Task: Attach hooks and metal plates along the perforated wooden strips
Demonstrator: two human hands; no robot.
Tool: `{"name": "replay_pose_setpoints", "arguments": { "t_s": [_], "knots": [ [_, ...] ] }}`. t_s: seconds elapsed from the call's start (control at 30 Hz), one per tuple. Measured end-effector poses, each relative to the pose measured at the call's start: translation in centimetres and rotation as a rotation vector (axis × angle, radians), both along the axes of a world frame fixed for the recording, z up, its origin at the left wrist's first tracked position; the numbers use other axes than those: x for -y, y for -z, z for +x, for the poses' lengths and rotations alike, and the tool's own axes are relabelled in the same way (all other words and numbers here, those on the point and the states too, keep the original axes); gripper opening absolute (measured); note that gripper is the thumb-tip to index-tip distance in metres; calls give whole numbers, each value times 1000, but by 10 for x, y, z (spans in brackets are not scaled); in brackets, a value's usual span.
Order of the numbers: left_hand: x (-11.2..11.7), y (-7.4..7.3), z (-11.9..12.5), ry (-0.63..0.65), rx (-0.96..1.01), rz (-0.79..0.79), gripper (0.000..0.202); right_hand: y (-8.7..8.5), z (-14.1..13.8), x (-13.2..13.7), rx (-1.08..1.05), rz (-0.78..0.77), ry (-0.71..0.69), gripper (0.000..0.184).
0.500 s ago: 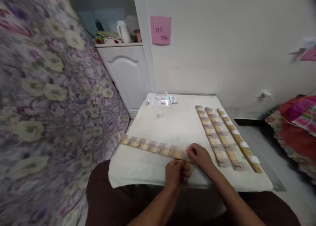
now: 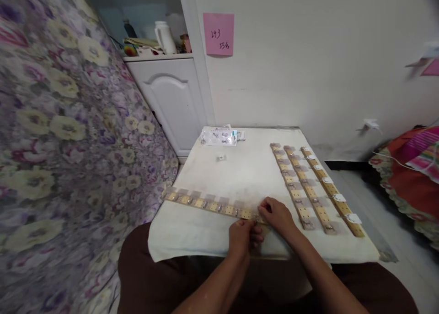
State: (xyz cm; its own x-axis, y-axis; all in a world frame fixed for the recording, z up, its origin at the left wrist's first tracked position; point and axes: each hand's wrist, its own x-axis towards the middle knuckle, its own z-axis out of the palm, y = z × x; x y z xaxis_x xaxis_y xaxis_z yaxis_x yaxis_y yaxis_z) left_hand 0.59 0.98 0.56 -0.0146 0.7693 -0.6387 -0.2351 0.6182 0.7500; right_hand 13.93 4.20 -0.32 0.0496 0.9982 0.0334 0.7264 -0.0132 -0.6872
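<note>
Work lies nearest us: our left hand (image 2: 241,236) and right hand (image 2: 279,217) meet at the right end of a long, narrow, yellow-brown wooden strip (image 2: 229,209) with translucent tabs and small metal fittings, near the front of the white-covered counter (image 2: 192,240). Each grip has its fingertips drawn close, but we cannot tell whether either pinches a fitting. We would do well to steady the strip flat and press lightly. Rightward lie three more wooden strips (image 2: 310,192). Beyond a small, clear piece (image 2: 221,158) sits a flat, clear plastic package (image 2: 219,136); its metallic-looking shapes may be printed or real. Farther, a pale cupboard shelf (image 2: 161,57) holds a white jug (image 2: 166,38), contents hidden.
</note>
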Motion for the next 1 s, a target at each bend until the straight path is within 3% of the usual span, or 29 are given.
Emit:
{"name": "replay_pose_setpoints", "arguments": {
  "t_s": [0.2,0.43,0.6,0.77,1.0],
  "knots": [
    [1,-1,2,-9,4,6,10,-6,19,-4,-100,3,-50,18],
    [2,-1,2,-18,3,8,12,-29,49,-1,-185,86,45,19],
    [2,-1,1,-25,0,17,14,-16,33,5,-259,8,-57,13],
    [2,-1,1,-26,0,20,13,-2,13,6,-265,-6,-120,22],
    [1,1,1,-33,7,9,15,3,5,6,-275,-25,-108,20]
  ]
}}
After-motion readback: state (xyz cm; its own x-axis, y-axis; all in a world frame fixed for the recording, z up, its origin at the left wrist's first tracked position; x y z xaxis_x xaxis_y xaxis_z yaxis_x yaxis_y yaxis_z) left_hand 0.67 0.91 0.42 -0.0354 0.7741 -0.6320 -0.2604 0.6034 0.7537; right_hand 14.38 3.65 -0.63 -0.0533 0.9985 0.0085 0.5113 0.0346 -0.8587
